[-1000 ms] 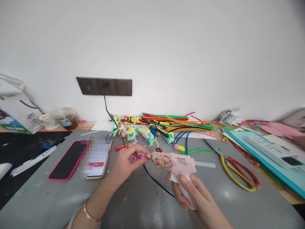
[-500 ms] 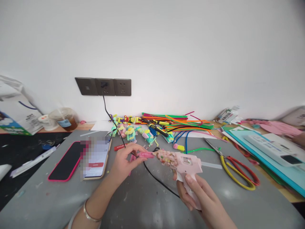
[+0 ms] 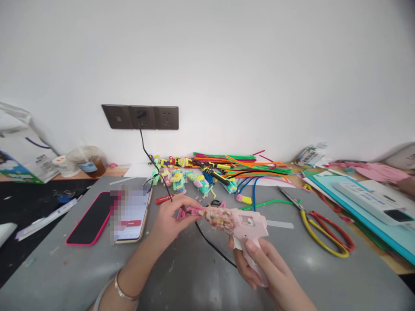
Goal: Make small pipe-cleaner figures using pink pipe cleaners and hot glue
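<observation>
My right hand (image 3: 259, 261) is wrapped round the handle of a pale pink hot glue gun (image 3: 248, 224), its front half covered in small colourful decorations. The gun's nozzle points left and meets a pink pipe-cleaner piece (image 3: 193, 211). My left hand (image 3: 175, 216) pinches that piece between thumb and fingers, which partly hide it. Behind my hands lie several pastel pipe-cleaner figures (image 3: 178, 179) and a small pink-and-yellow piece (image 3: 244, 199). A black cord (image 3: 214, 247) runs across the mat below the gun.
Yellow-and-red-handled scissors (image 3: 319, 231) lie at right, beside turquoise folders (image 3: 350, 203). Bundled pipe cleaners (image 3: 259, 166) and black-and-yellow pliers (image 3: 217, 175) lie near the wall. Two phones (image 3: 92, 220) rest at left; a drink cup (image 3: 90, 164) stands behind. A socket panel (image 3: 141, 116) holds a plug.
The glue gun has moved slightly left and down with my right hand, bringing its nozzle onto the pink piece near my left fingertips. My left hand has barely moved.
</observation>
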`<state>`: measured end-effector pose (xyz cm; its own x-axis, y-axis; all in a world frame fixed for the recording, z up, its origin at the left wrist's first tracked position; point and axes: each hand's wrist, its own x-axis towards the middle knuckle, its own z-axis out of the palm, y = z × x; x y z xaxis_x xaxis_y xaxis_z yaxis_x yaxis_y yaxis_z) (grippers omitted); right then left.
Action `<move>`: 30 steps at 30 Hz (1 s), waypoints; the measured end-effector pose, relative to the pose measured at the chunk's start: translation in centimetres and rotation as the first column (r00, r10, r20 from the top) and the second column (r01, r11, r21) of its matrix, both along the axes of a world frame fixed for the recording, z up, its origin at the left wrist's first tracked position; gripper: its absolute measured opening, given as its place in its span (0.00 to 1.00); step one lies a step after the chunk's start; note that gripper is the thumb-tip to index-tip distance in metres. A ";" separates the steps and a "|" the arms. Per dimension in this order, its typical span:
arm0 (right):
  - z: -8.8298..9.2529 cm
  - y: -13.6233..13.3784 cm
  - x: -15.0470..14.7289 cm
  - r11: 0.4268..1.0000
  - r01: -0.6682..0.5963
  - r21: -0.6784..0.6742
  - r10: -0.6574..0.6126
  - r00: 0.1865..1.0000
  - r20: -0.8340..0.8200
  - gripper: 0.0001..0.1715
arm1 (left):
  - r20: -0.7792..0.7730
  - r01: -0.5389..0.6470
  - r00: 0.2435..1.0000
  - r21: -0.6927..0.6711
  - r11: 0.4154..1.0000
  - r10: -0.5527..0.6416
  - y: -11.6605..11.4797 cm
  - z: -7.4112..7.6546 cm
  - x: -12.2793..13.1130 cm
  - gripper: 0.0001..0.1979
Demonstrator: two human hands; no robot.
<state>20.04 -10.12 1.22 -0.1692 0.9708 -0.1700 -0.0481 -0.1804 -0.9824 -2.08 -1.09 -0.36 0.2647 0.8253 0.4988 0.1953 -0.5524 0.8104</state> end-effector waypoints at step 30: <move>-0.7 -0.2 1.9 0.999 0.001 0.035 -0.001 1.000 -0.008 0.33 | 0.036 -0.021 0.999 0.132 0.991 0.017 -0.2 0.5 -0.1 0.04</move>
<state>21.96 -10.29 0.49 -0.1698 0.9762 -0.1345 -0.0564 -0.1459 -0.9877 -2.22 -1.27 0.19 0.2302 0.7561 0.6127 0.1796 -0.6518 0.7369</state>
